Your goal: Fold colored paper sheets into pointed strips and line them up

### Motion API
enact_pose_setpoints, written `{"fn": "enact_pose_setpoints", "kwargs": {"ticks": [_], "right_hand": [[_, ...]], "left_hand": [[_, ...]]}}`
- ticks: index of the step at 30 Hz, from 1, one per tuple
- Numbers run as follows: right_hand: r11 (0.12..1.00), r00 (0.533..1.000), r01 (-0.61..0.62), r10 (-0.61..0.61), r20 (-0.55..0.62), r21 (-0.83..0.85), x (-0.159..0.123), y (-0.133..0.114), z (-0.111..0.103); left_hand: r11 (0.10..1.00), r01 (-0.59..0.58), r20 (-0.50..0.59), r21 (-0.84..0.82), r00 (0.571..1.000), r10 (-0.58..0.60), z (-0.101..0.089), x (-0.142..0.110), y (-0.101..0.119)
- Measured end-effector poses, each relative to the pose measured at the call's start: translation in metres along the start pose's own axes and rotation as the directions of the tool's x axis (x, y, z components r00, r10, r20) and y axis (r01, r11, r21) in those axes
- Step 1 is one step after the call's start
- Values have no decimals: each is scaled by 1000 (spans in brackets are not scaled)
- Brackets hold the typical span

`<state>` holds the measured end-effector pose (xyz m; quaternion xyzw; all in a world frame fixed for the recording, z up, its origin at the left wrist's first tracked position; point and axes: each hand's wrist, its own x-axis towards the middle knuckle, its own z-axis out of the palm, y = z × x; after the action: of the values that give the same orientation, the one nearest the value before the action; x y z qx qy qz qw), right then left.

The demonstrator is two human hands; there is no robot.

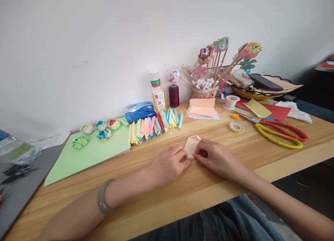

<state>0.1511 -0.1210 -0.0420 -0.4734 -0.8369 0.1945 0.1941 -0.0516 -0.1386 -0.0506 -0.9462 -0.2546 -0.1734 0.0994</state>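
Note:
A small peach sheet of paper (191, 146), its top edge folded over, lies on the wooden table between my hands. At its lower left edge, my left hand (172, 162) is closed on the paper with the fingers curled. My right hand (212, 155) pinches the paper's right edge between thumb and fingers. Part of the sheet is hidden beneath the fingers. Behind it stands a row of folded paper strips (153, 126) in several colours, and a stack of peach paper pieces (202, 110) rests farther back.
Red and yellow scissors (279, 131) and a tape roll (236, 127) lie to the right. Paper flowers (103, 134) sit on a green sheet (86, 161) at the left. A bottle (158, 94), a thread spool (174, 96) and a flower basket (205, 93) stand by the wall.

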Motion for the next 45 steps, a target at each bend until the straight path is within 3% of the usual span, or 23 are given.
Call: {"fn": "enact_pose_setpoints", "kwargs": {"ticks": [5,11,16,19,23,27,30,35,39,42,45], "right_hand": [[999,1000,22,-22,-4,27,0,6,0],[986,987,159,-158,-24,55,0,16,-5],[904,914,402,-406,2,-145,-13,19,-11],[860,891,444,-454,18,-251,-24,11,-14],[902,924,382,-380,52,-201,-34,-10,-13],[942,948,314,-303,99,-118,-33,-24,-9],[953,953,294,-287,98,-76,-28,-18,-8],[995,989,62,-72,-126,-84,-10,3,-10],[996,995,-91,91,-27,-2,8,8,-12],[993,993,-116,115,30,22,15,8,-9],[993,993,-114,114,16,7,16,8,-5]], "left_hand": [[994,60,89,-90,995,-52,-4,-1,1],[987,84,106,-133,992,-70,-5,-2,-1],[998,30,66,-58,997,-26,-3,-3,-4],[998,12,-8,61,1000,-12,-3,-1,-5],[992,22,-2,122,1000,-22,-4,0,-3],[999,-1,0,47,1000,1,-3,-2,-4],[1000,23,8,2,1000,-24,-3,-3,-5],[999,-29,-3,35,1000,29,-6,0,-10],[987,-127,-20,93,991,130,-6,3,-17],[967,-201,-67,158,975,213,-5,3,-20],[957,-233,-101,175,962,252,-4,2,-23]]}}
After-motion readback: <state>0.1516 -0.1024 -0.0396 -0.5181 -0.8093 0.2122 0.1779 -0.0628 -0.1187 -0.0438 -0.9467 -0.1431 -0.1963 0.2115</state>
